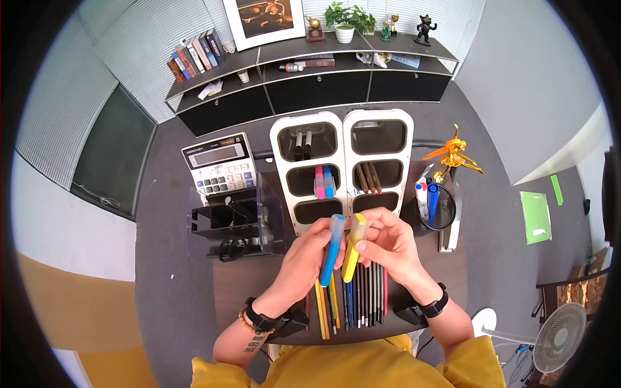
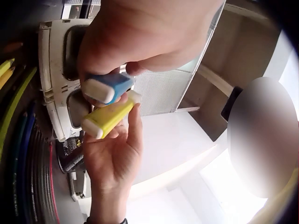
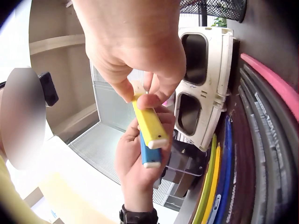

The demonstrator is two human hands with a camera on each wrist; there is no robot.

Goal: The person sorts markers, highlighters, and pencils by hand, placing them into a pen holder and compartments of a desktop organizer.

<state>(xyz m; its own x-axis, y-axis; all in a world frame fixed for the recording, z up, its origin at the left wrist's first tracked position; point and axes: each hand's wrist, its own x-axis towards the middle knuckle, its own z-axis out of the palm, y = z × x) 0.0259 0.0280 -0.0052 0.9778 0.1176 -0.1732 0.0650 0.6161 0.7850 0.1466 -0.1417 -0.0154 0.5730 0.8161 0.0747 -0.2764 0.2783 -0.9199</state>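
Head view: left hand grips blue highlighter, right hand pinches yellow highlighter; both held side by side above pencil row, before white organizer, likely for sorting.

The blue highlighter and the yellow highlighter, at the centre of the frame, have smooth plastic bodies with a slight sheen; their end caps are matt white plastic. The two organizer trays above them are glossy white moulded plastic with dark recesses. The pencils at lower centre have smooth lacquered barrels. The table is dark wood with a matt finish. The holder at centre left is clear, glossy acrylic. The pen cup at centre right is black wire mesh. The calculator has a matt plastic casing.
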